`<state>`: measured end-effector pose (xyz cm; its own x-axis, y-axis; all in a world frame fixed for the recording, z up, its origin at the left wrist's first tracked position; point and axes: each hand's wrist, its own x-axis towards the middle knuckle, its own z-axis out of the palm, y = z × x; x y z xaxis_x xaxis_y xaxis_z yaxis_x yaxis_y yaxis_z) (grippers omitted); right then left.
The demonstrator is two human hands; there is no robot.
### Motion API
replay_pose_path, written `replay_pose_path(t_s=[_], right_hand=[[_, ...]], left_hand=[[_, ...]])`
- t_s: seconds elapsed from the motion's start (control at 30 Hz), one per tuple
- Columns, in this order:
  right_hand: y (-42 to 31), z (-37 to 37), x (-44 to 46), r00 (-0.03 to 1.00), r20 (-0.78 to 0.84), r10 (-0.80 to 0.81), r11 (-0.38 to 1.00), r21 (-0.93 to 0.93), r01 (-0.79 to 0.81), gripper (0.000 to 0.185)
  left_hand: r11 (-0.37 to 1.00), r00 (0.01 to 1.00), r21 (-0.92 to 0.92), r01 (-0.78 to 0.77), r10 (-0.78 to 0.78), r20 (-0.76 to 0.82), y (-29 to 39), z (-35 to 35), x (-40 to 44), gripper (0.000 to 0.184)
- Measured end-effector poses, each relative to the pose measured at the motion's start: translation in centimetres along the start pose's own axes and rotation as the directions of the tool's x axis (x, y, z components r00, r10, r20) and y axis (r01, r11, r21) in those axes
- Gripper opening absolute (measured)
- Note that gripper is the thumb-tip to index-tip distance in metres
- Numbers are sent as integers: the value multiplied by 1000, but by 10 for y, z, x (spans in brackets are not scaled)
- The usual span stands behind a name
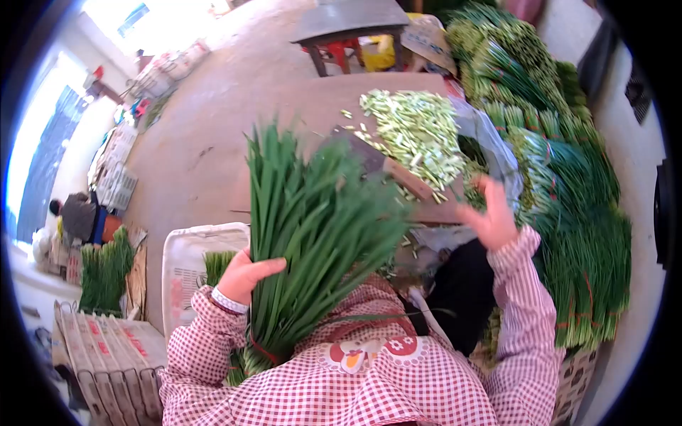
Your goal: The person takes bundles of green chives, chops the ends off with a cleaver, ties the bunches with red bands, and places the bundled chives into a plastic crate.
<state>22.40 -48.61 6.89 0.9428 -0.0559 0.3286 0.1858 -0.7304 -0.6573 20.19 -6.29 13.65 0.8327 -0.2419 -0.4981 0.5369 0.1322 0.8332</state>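
Left hand (245, 279) is kinda wrapping around a garlic chive bunch (305, 220), thumb across the leaves, fingers mostly hidden | right hand (495, 219) is hanging open, blurry, holding nothing, near the surface (334, 92) | bunch is leaning against the checked smock (369, 390), red band (264, 351) low down | wooden-handled knife (408, 178) is lying by some chopped stems (419, 128)

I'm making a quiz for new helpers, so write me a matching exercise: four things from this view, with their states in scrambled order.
Things:
1. Left hand
2. Knife
3. Cut stalk pieces
4. Right hand

States:
A. pale green, heaped
B. gripping the leafy bundle
C. raised, apart from the bundle
D. brown-handled, lying down

Pairs: 1-B, 2-D, 3-A, 4-C
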Motion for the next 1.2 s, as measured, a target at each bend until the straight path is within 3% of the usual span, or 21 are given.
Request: replay_pose_path(t_s=[0.03,0.07,0.1,0.13,0.17,0.23,0.3,0.33,0.37,0.43,0.53,0.57,0.63,0.77,0.87,0.9,0.93,0.97,1.03,1.1,1.2], right_hand=[[-5,-3,-6,953,303,-4,1000,19,-1,58],[-31,1,-12,801,597,39,973,161,-167,62],[-48,15,-18,586,809,-55,951,222,-217,61],[-63,35,-24,318,947,-39,892,177,-417,70],[-71,63,-37,223,964,-145,871,231,-434,78],[-89,123,-63,585,683,-437,634,695,-338,77],[-116,145,-65,684,704,-192,339,701,-627,63],[-128,147,-63,729,670,-139,122,742,-659,56],[-136,146,-61,760,646,-76,-98,753,-650,50],[-119,159,-70,783,621,-11,-102,779,-619,41],[-95,164,-78,743,668,38,-287,720,-632,41],[-93,161,-80,680,731,52,-351,651,-673,41],[-81,166,-86,629,777,-20,-406,569,-715,40],[-84,153,-78,614,787,-50,-372,556,-743,38],[-90,144,-66,607,793,-59,-372,547,-750,40],[-91,143,-62,590,806,-52,-413,521,-747,42],[-82,146,-61,573,818,-55,-356,520,-776,44],[-78,144,-60,560,827,-54,-350,509,-786,44],[-74,138,-58,563,826,-33,-212,544,-812,44],[-79,130,-56,563,826,21,-187,556,-810,44],[-61,115,-48,562,717,412,-101,649,-754,39]], left_hand=[[1000,1000,6,-12,12,4,12,-7,-1,37],[999,999,-10,-41,41,-3,18,-11,-1,38],[998,998,-20,-66,66,0,21,-13,-1,39],[997,997,-13,-77,77,1,23,-10,-3,39],[997,997,-1,-76,76,21,24,-3,-2,41],[998,997,23,-65,63,54,21,11,2,43],[997,987,15,-78,76,138,11,19,5,47],[995,989,25,-92,88,119,9,17,7,47],[998,991,-46,-33,38,126,18,22,3,44],[994,998,-107,14,-7,65,17,-9,18,39],[990,999,-136,-43,41,-18,7,-31,34,33],[991,998,-122,-48,42,-56,4,-35,37,32],[990,996,-138,-42,31,-81,-1,-40,44,34],[985,998,-163,-53,46,-46,0,-41,45,30],[987,997,-138,-79,75,-34,-4,-46,43,40],[983,987,-83,-162,160,-27,-9,-49,44,48],[970,970,-29,-243,243,-16,-16,-52,45,57],[970,971,-42,-239,238,-26,-26,-60,44,57],[938,976,291,-187,211,-51,-47,-81,35,78],[888,984,443,-124,53,170,-53,-78,15,104],[808,979,568,-155,49,198,-89,-83,-11,111]])
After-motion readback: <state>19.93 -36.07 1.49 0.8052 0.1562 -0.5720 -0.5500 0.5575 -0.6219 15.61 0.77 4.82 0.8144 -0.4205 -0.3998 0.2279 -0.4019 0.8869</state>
